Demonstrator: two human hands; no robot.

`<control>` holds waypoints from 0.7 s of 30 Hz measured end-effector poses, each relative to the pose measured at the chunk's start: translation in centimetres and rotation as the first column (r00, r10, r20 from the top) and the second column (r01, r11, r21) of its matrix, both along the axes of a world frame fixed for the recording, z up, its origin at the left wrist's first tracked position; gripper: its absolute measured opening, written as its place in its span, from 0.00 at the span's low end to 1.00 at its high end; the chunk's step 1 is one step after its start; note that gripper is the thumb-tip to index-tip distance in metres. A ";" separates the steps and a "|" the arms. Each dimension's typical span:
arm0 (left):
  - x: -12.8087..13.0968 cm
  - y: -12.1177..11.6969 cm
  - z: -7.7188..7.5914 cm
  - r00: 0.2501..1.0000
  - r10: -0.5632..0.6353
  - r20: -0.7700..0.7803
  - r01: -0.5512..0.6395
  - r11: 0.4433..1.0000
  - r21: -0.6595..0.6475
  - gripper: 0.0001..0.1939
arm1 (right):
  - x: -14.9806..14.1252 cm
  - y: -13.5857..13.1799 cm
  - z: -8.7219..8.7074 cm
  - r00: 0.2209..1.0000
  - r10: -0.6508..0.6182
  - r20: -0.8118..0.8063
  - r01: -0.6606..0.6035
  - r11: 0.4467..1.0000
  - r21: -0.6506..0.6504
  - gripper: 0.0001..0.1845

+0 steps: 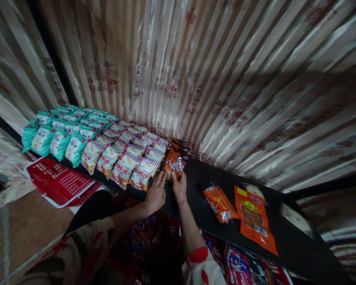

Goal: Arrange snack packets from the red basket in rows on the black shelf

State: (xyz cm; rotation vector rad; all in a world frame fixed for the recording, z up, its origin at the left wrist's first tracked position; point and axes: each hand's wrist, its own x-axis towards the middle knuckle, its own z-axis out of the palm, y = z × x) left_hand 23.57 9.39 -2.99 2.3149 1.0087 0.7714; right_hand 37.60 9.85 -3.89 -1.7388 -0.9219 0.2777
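Note:
An orange and black snack bag (173, 161) stands upright at the front of a short row of matching bags, right of the white ones. My right hand (179, 187) grips its lower right part, thumb on the front face. My left hand (156, 194) has its fingers stretched out, their tips against the lower left edge of that bag. Close to the left fingers is a white snack bag (144, 174) with a red and blue striped top, the end of several packed rows. The backs of the orange bags are hidden.
Teal snack bags (74, 149) fill the left of the black shelf (192, 190). To the right lie an orange packet (218, 201) and a larger orange pouch (254, 217). Below are a red basket (61, 180) and packed snacks (239, 265). A pleated curtain (178, 71) hangs behind.

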 end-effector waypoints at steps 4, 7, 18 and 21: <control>0.1 0.2 -0.1 1.000 0.008 -0.009 -0.008 1.000 0.006 0.33 | -0.1 0.3 0.2 0.999 0.034 -0.010 -0.034 0.999 0.031 0.30; 0.1 0.3 -0.2 1.000 0.001 -0.022 -0.001 1.000 0.010 0.33 | -0.2 0.4 0.1 0.999 0.025 -0.032 -0.024 0.999 0.032 0.32; -0.1 -0.2 -0.8 0.999 -0.013 -0.037 0.016 0.997 0.070 0.33 | -0.7 -0.1 0.3 0.997 0.000 -0.075 -0.002 1.000 -0.022 0.38; -0.1 -0.3 -0.8 0.998 -0.010 -0.060 0.015 0.997 0.080 0.34 | -0.8 -0.1 0.4 1.000 -0.014 -0.024 0.014 1.000 -0.011 0.35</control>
